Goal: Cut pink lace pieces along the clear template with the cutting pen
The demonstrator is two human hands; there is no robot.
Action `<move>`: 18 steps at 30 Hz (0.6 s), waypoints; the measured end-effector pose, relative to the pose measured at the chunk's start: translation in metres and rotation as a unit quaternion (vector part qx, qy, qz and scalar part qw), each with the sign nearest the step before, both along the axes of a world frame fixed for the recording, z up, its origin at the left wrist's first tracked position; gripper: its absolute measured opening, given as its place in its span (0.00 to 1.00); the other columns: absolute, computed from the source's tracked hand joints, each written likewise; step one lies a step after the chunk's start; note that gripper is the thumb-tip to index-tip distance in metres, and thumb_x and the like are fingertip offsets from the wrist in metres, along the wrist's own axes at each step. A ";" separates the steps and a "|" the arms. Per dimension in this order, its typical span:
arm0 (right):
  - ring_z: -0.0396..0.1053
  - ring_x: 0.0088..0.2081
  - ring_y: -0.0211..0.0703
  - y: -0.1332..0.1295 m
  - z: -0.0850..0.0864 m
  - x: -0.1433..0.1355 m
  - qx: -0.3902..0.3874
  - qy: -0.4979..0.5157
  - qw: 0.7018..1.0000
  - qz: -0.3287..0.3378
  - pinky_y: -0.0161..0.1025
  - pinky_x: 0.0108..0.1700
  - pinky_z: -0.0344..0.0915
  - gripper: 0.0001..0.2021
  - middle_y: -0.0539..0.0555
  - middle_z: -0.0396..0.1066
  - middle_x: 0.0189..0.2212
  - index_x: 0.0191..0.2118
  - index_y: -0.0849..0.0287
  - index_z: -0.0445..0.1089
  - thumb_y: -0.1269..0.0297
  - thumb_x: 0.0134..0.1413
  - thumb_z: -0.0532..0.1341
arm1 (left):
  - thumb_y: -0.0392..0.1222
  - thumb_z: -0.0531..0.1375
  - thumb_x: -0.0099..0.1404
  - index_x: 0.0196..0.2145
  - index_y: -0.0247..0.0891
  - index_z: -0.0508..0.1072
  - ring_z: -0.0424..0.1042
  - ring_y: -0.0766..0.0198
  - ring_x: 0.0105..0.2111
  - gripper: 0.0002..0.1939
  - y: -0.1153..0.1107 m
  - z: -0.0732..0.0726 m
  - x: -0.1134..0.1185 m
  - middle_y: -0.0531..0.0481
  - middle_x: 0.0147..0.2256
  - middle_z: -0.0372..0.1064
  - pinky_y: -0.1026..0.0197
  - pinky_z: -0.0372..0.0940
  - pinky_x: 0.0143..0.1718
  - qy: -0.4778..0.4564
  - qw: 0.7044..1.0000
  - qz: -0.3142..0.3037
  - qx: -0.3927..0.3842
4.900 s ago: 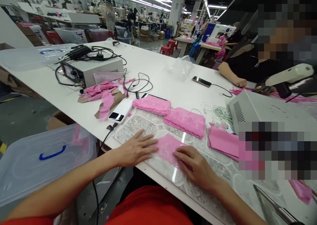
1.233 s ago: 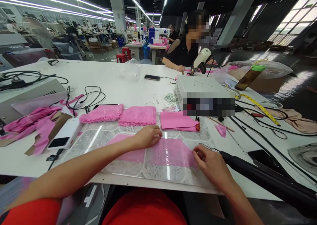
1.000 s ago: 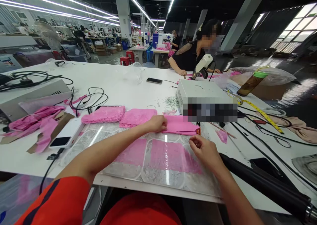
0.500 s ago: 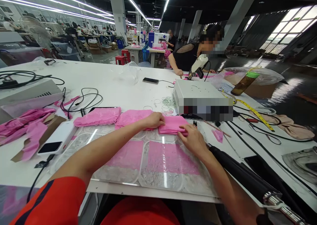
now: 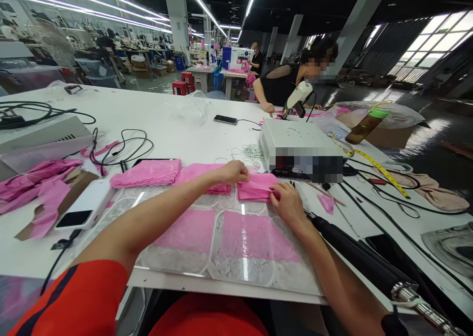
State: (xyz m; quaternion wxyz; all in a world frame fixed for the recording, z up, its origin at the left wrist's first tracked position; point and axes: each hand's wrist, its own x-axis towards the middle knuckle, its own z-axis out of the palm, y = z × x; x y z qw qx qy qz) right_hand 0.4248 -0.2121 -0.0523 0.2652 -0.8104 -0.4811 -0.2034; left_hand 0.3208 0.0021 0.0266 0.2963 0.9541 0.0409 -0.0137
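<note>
A stack of thin pink fabric pieces (image 5: 253,194) lies at the back edge of a clear, glossy sheet (image 5: 177,267). My left hand (image 5: 235,172) pinches the top fabric piece at its far left corner. At the right edge of the same piece, the fingers of my right hand (image 5: 290,203) are closed on the cloth, which lifts slightly off the stack. Left of it lie a second pink stack (image 5: 199,171), partly behind my left forearm, and a lacy pink stack (image 5: 148,172). Flat pink pieces (image 5: 246,232) show through the clear sheet in front of me.
A grey box unit (image 5: 295,134) stands behind my right hand. A black rod-like tool (image 5: 354,252) runs beside my right forearm. A white device (image 5: 86,205), cables and pink scraps lie left. Across the table a person (image 5: 281,82) leans over pink material.
Both hands have shifted slightly, my left one upward. The top fabric piece is now raised and creased between them, where the stack lay flatter before.
</note>
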 end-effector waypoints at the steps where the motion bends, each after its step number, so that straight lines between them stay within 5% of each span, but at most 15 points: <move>1: 0.67 0.40 0.49 -0.002 -0.001 0.001 0.002 -0.006 1.000 -0.002 0.45 0.44 0.63 0.09 0.57 0.74 0.36 0.34 0.57 0.73 0.69 0.54 0.55 | 0.40 0.62 0.62 0.26 0.32 0.73 0.69 0.65 0.29 0.09 0.000 0.002 -0.001 0.53 0.27 0.69 0.63 0.63 0.32 -0.007 1.000 0.000 -0.001; 9: 0.67 0.39 0.47 -0.021 0.006 -0.007 0.020 -0.058 0.998 0.001 0.43 0.43 0.61 0.08 0.56 0.74 0.35 0.37 0.58 0.71 0.68 0.58 0.55 | 0.36 0.58 0.59 0.26 0.35 0.76 0.69 0.64 0.33 0.07 -0.003 0.013 -0.014 0.50 0.32 0.71 0.65 0.61 0.36 -0.086 0.996 -0.007 0.001; 18: 0.69 0.38 0.44 -0.077 0.024 -0.054 0.001 -0.096 0.989 0.115 0.41 0.43 0.65 0.08 0.55 0.73 0.35 0.40 0.59 0.71 0.74 0.59 0.56 | 0.32 0.61 0.61 0.28 0.35 0.78 0.69 0.66 0.32 0.06 -0.030 -0.007 -0.071 0.49 0.33 0.70 0.66 0.61 0.36 -0.051 0.993 -0.103 -0.033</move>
